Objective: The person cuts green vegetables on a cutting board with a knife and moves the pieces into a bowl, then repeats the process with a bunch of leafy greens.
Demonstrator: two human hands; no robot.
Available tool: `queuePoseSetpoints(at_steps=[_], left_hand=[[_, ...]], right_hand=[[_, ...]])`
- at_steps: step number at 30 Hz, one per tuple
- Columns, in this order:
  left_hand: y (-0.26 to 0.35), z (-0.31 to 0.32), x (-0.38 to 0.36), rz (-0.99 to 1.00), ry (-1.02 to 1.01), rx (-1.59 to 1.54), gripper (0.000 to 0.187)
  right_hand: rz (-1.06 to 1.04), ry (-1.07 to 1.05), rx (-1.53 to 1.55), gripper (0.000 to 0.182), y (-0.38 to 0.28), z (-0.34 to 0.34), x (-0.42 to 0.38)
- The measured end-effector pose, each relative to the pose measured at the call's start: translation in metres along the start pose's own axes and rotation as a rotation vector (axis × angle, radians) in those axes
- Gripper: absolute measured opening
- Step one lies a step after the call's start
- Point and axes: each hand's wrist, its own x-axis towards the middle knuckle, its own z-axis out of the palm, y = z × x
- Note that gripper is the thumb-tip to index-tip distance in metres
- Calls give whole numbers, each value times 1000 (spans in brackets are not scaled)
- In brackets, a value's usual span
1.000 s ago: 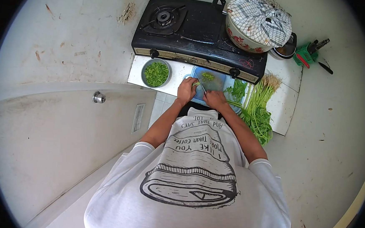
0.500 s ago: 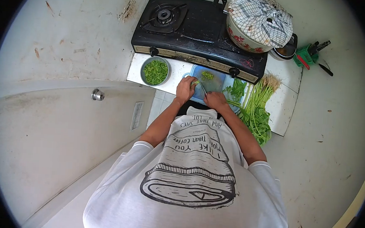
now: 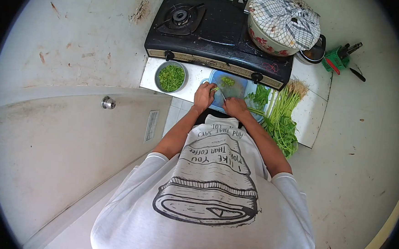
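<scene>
My left hand [image 3: 204, 96] is closed on a small bunch of green stems [image 3: 216, 88] at the left side of a blue cutting board [image 3: 242, 88]. In my right hand [image 3: 235, 107] is a knife [image 3: 222, 95], its handle hidden by the fingers and its blade tilted toward the stems. A small heap of chopped greens [image 3: 227, 81] lies on the board just beyond the blade. Loose leaves [image 3: 259, 97] rest at the board's right side. Beside them, long leafy stalks with roots [image 3: 280, 113] hang over the counter's front edge.
Left of the board stands a grey bowl [image 3: 156, 82] of chopped greens. Behind is a black gas stove [image 3: 217, 25] bearing a cloth-covered floral pot [image 3: 270, 44]. A green basket [image 3: 333, 59] with utensils is at the right. A door with a knob [image 3: 108, 102] is on the left.
The knife blade has shifted slightly beside the stems. Both hands keep nearly the same place and grip; the whole view has moved a few pixels.
</scene>
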Motion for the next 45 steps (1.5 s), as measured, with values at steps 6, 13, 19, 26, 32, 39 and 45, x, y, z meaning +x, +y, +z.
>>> queuePoseSetpoints(at_steps=[6,13,19,26,32,39,45], left_hand=[[1,0,1,11,5,-10,20],[1,1,0,56,18,0,18],[3,0,0,31,20,12,17],[4,-1,0,35,26,-3,17],[2,1,0,36,21,18,18],[3,4,0,39,48,19,17],[4,1,-2,30,45,6,16]], right_hand=[[23,0,34,38,3,1,2],[45,-91,-2,37,0,-5,-1],[35,27,84,38,3,-2,5],[-24,73,81,38,9,3,-5],[-16,55,72,41,7,7,-3],[-31,75,61,42,4,3,12],[-14,32,44,41,1,1,-1]])
